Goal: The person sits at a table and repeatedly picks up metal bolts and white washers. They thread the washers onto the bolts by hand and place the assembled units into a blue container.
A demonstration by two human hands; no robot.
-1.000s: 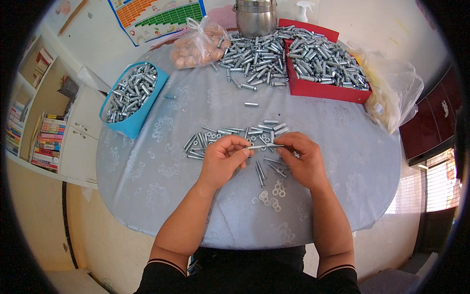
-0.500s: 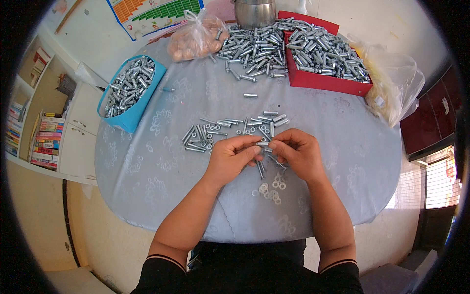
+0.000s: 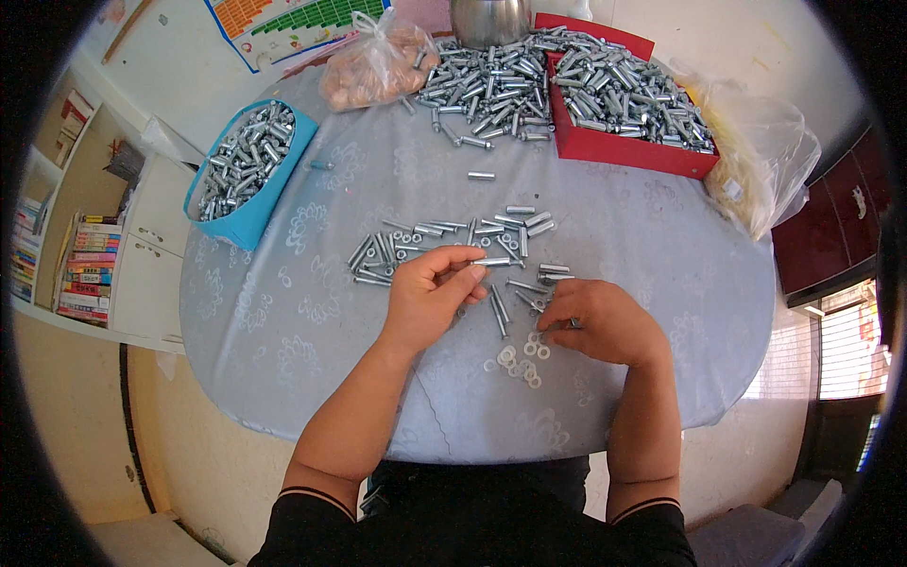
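My left hand (image 3: 427,295) pinches a silver anchor bolt (image 3: 494,262) between thumb and forefinger, held level with its end pointing right. My right hand (image 3: 605,319) is apart from it, fingers curled down by the tabletop beside a few loose bolts (image 3: 525,285) and silver metal sleeves (image 3: 555,268). A small metal bit shows under those fingers, but what they grip is hidden. Pale flat washers (image 3: 524,367) lie just nearer to me. Beyond my left hand spreads a loose group of bolts (image 3: 381,249), sleeves (image 3: 539,219) and nuts (image 3: 404,238).
A blue bin (image 3: 248,223) full of anchors stands at the far left, a red box (image 3: 642,159) of them at the far right. Between lie a heap of anchors (image 3: 487,85), a tied plastic bag (image 3: 368,76) and a steel pot (image 3: 491,21). Another clear bag (image 3: 770,151) sits right.
Both hands were together on one silver piece. My right hand has let go and moved right and down toward the loose bolts and washers; my left keeps the bolt, slightly farther left.
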